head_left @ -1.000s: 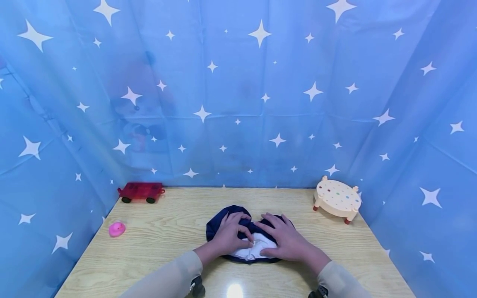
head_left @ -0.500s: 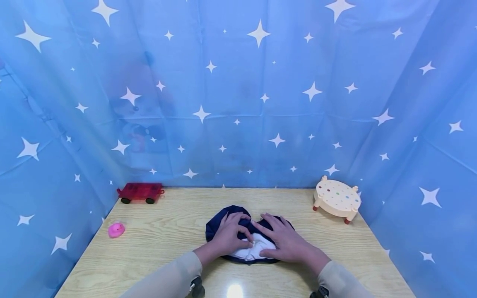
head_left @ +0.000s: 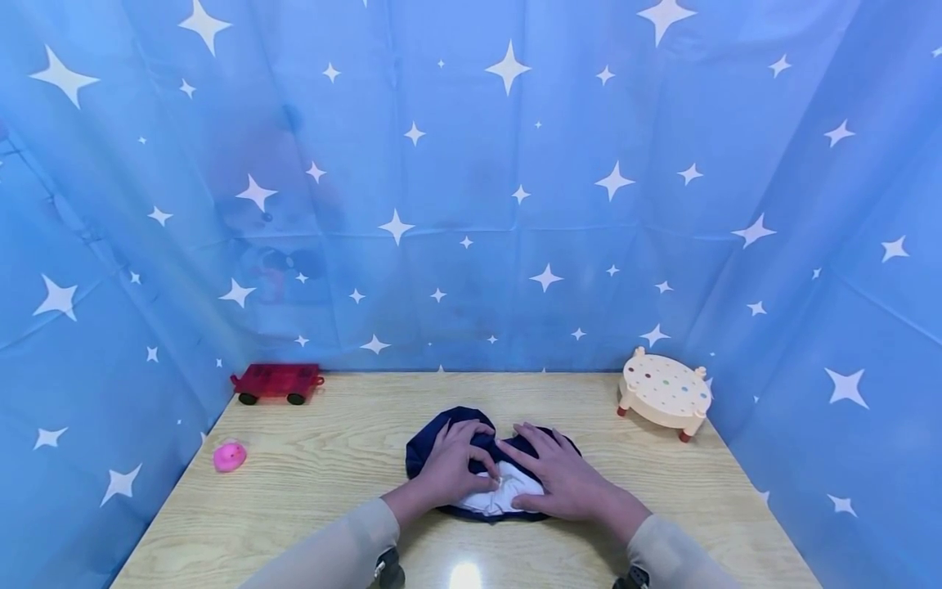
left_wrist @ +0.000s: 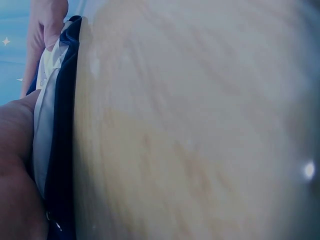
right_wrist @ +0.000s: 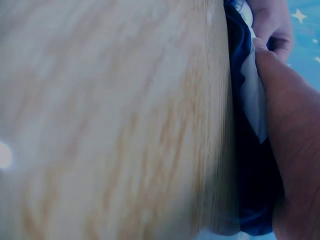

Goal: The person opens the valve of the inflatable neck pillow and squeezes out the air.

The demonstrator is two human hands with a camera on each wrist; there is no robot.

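Observation:
A navy cloth item with a white lining (head_left: 508,489) lies bunched on the table; its exact kind does not show. Over its left half sits my left hand (head_left: 450,466), fingers bent, with thumb and index tips close together at the white lining. My right hand (head_left: 570,481) rests on the right half, fingers fairly straight and spread, thumb apart on the lining's near side. In the left wrist view, the navy edge (left_wrist: 64,130) stands beside the left hand (left_wrist: 17,165). The right wrist view has the right thumb (right_wrist: 270,62) against the white lining (right_wrist: 252,95).
A red transparent toy wagon (head_left: 276,382) stands at the back left. In front of it is a pink rubber duck (head_left: 230,456). A cream toy table with coloured dots (head_left: 666,388) stands at the back right. A blue star-patterned curtain (head_left: 471,188) surrounds the wooden table (head_left: 316,466).
Both hands and the cloth stay in place. Only the head view shifts very slightly.

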